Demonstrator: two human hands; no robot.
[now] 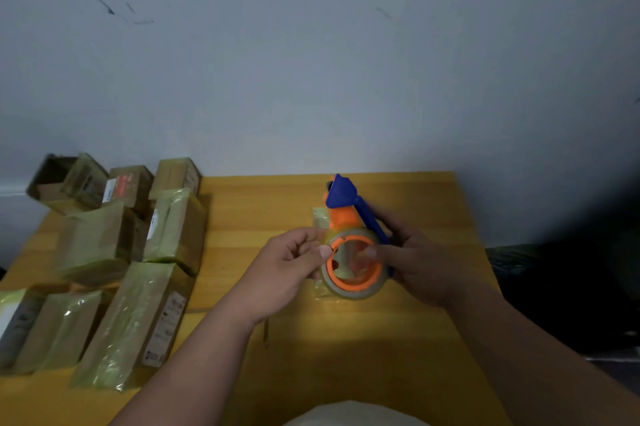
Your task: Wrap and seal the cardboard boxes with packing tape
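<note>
Yellow tabletop (398,339) fills the lower frame; wrapped cardboard boxes (138,318) crowd its left. Our right hand (420,264) grips the tape dispenser (353,245) at centre, while our left hand (294,266) pinches at the roll's edge. We risk the loose end tearing or resticking.

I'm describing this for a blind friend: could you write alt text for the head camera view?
Two hands hold an orange and blue tape dispenser above a yellow wooden table: the right hand grips its body while the left hand pinches the tape end at the roll. Tape-wrapped cardboard boxes are piled at the table's left, under a grey wall.
</note>
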